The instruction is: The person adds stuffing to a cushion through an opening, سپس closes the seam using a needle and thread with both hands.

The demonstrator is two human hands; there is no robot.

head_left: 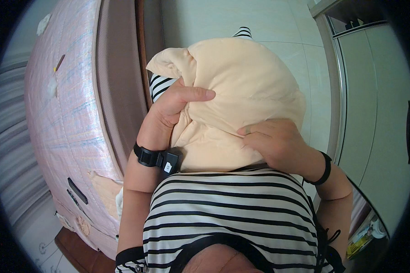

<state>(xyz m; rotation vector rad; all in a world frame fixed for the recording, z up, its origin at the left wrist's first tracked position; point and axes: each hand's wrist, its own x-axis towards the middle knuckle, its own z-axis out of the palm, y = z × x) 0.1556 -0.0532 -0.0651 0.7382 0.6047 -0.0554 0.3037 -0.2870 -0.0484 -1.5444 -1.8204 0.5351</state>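
A plump cream pillow point(250, 77) rests against my front, its cloth creased and one corner folded over at the upper left. With the thumb lying on top and the other fingers hidden beneath, my left hand point(180, 98) grips its left side. On the lower right of the pillow, my right hand point(275, 139) has its fingers bent and pressed together on the cloth, gathering creases there. Both wrists wear black bands, and the left one carries a small black box point(171, 161).
To my left stands a bed with a shiny pinkish quilted mat point(68, 123); a dark remote-like object point(77, 191) and small white tufts lie on it. A wardrobe with pale sliding doors point(360, 91) is at the right. Pale floor tiles point(205, 22) show ahead.
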